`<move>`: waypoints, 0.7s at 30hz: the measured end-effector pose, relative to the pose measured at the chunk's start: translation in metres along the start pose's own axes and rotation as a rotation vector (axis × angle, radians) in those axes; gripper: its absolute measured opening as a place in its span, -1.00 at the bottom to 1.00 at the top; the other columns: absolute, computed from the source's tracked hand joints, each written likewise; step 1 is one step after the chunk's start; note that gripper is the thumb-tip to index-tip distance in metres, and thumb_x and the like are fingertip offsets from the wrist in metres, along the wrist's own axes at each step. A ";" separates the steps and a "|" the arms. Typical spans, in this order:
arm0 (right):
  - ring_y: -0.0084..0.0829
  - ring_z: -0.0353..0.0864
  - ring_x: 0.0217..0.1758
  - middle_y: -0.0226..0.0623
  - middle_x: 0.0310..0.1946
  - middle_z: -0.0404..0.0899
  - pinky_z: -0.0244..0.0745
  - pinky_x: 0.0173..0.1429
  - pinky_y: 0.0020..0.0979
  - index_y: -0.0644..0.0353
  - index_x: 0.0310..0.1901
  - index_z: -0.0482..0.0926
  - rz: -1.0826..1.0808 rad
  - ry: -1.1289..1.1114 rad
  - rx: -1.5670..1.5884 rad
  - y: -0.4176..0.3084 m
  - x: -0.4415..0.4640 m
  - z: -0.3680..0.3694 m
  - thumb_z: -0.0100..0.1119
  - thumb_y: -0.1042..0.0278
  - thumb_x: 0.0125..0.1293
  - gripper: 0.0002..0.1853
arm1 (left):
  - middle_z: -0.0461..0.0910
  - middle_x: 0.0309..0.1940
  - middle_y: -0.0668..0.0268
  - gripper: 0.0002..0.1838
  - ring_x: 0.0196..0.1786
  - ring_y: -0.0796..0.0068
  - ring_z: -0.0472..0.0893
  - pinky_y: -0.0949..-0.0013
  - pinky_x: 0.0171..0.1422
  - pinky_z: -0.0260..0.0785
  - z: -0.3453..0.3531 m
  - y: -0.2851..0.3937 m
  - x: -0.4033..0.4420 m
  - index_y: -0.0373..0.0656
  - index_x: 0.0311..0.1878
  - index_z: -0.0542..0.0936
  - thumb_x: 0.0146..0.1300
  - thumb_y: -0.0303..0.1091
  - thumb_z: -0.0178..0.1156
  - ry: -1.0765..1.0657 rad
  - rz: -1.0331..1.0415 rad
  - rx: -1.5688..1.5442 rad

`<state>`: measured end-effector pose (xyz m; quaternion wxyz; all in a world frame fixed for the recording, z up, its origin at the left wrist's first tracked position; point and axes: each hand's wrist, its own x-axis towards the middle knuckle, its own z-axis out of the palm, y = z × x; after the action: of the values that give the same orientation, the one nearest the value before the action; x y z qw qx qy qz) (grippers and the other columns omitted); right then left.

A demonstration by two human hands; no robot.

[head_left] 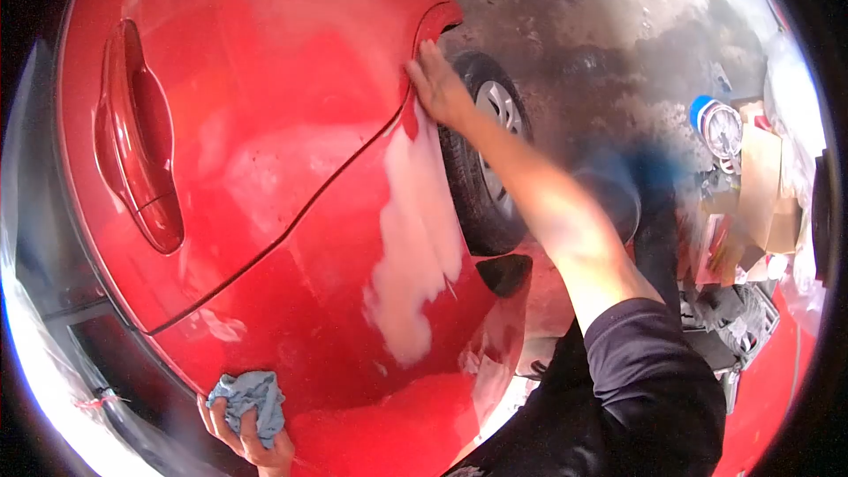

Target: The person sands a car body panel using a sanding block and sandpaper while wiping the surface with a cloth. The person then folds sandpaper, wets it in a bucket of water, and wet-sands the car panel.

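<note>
A red car body (291,168) fills most of the view, turned sideways. At the lower left, my left hand (252,442) grips a crumpled blue-grey cloth (250,402) against the panel. My right hand (440,88) lies on the edge of the wheel arch, fingers stretched out, with nothing visible in it. Below that hand a pale, dull patch (411,247) with ragged edges spreads over the red paint. A dark seam (300,221) runs across the panels, and the door handle (137,141) is at the left.
The wheel (490,150) stands beside my right forearm. On the right are cardboard boxes (758,181), a round container with a blue rim (720,130) and an open dark tool case (738,322). The concrete floor (565,44) is stained. Clear plastic sheeting (53,397) hangs at the lower left.
</note>
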<state>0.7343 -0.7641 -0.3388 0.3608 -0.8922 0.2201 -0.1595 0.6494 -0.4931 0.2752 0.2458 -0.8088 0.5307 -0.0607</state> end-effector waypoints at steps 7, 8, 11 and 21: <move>0.43 0.05 0.72 0.55 0.58 0.14 -0.10 0.82 0.13 0.49 0.54 0.26 -0.168 0.451 0.295 -0.006 -0.012 -0.001 -0.03 0.31 0.58 -0.40 | 0.34 0.52 -0.13 -0.63 0.58 -0.54 0.27 -0.57 0.51 0.23 -0.004 -0.003 -0.004 -0.06 0.23 0.55 0.37 -0.42 0.26 -0.042 -0.002 0.050; 0.48 0.07 0.70 0.57 0.56 0.17 -0.08 0.80 0.18 0.48 0.49 0.31 -0.120 0.357 0.368 0.027 0.019 0.014 -0.02 0.35 0.54 -0.42 | 0.34 0.52 -0.13 -0.63 0.58 -0.54 0.27 -0.57 0.51 0.23 -0.006 -0.001 -0.006 -0.06 0.23 0.55 0.37 -0.42 0.26 -0.051 -0.007 0.053; 0.52 0.07 0.69 0.61 0.55 0.16 -0.05 0.79 0.23 0.47 0.46 0.36 -0.097 0.330 0.347 0.040 0.038 0.018 -0.03 0.40 0.50 -0.45 | 0.35 0.51 -0.12 -0.64 0.57 -0.54 0.27 -0.57 0.50 0.25 -0.005 -0.002 -0.005 -0.05 0.21 0.55 0.36 -0.41 0.28 -0.043 -0.022 0.039; 0.31 0.06 0.73 0.45 0.62 0.13 -0.08 0.82 0.02 0.57 0.51 0.33 0.227 0.248 0.722 0.024 0.059 -0.016 -0.15 0.03 0.73 -0.33 | 0.32 0.50 -0.18 -0.61 0.56 -0.62 0.24 -0.66 0.46 0.24 -0.001 -0.001 -0.004 -0.04 0.25 0.52 0.40 -0.33 0.30 0.005 0.008 0.029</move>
<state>0.7709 -0.8182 -0.3373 0.6372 -0.6519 0.2892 -0.2922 0.6478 -0.4894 0.2767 0.2566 -0.8029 0.5336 -0.0694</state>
